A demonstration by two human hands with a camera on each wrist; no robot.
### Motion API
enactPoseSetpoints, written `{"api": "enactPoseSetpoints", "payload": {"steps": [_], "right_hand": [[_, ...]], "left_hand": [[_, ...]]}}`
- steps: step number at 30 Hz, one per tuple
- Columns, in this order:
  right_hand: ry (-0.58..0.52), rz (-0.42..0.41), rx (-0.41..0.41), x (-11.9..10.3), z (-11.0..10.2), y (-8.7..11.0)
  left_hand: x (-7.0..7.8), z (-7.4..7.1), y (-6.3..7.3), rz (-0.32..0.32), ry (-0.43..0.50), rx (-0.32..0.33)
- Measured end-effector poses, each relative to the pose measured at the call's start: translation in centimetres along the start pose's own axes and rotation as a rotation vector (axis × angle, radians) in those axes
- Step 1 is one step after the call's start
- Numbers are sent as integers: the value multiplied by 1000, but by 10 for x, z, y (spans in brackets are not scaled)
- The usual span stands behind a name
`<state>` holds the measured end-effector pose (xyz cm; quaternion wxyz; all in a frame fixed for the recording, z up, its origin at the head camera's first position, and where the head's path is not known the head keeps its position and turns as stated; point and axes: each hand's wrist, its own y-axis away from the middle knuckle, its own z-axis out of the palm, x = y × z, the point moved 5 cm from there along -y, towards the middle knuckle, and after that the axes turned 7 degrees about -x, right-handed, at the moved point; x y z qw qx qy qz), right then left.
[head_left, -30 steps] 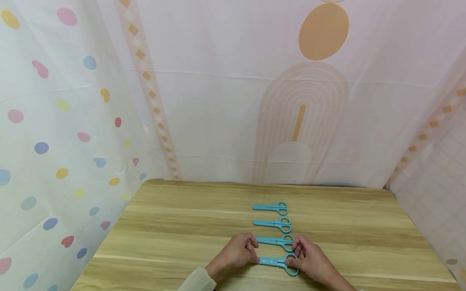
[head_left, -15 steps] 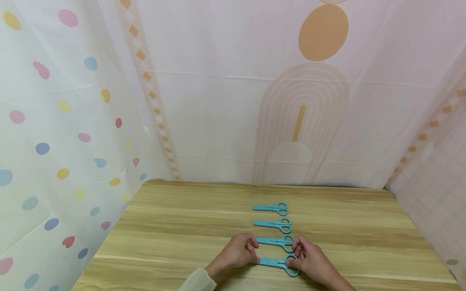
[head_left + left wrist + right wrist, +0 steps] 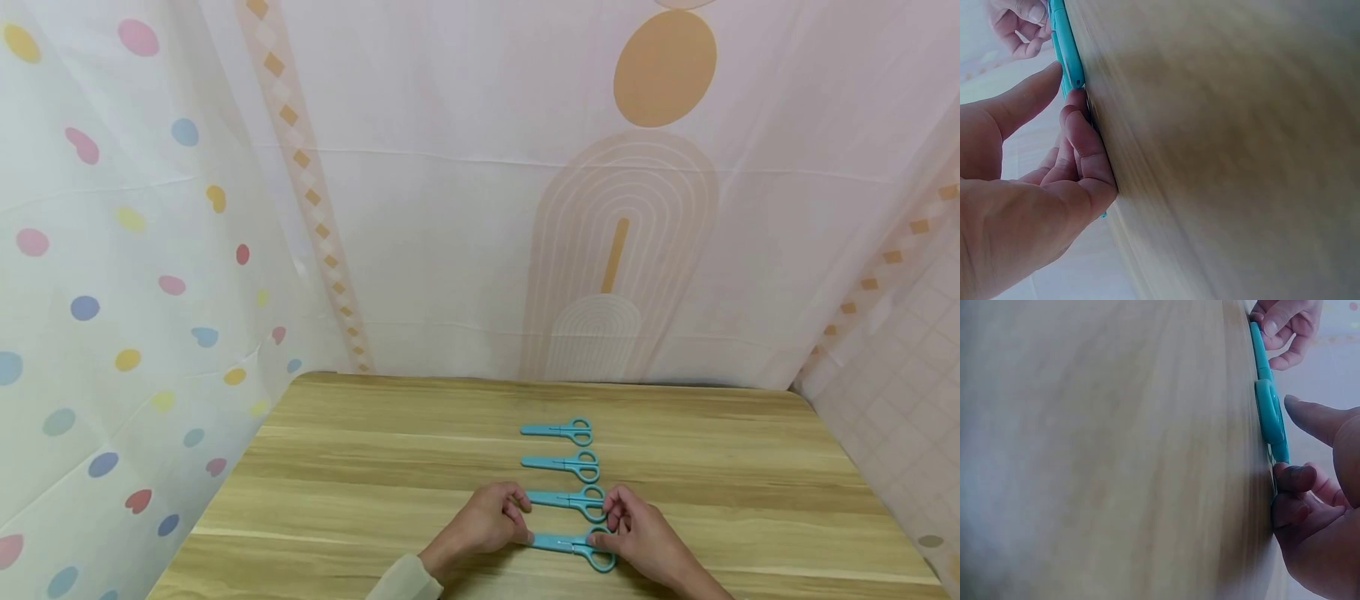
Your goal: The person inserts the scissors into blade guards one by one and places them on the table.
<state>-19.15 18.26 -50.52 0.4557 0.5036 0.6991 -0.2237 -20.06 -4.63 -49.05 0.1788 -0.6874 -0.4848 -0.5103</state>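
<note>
Several pairs of light blue scissors lie in a column on the wooden table, blade ends to the left and handle loops to the right, blades covered in the same blue. My left hand (image 3: pixel 491 518) is at the blade ends of the nearest pair of scissors (image 3: pixel 553 542) and the pair just behind it (image 3: pixel 551 497). My right hand (image 3: pixel 643 533) is at their handles, its thumb over the nearest pair's loops. In the left wrist view, left fingertips rest right at a blade end (image 3: pixel 1072 56). The right wrist view has right fingers low by a handle loop (image 3: pixel 1269 412).
Farther back lie a third pair of scissors (image 3: pixel 551 461) and the smallest pair (image 3: pixel 547 430). The wooden table (image 3: pixel 360 467) meets a patterned curtain (image 3: pixel 435 250) at its back edge. A dotted curtain (image 3: pixel 150 317) hangs at the left.
</note>
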Motion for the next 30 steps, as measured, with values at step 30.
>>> {"api": "enactPoseSetpoints", "payload": {"steps": [30], "right_hand": [[-9, -112, 62, -10, -4, -3]], "left_hand": [[2, -30, 7, 97, -27, 6]]}}
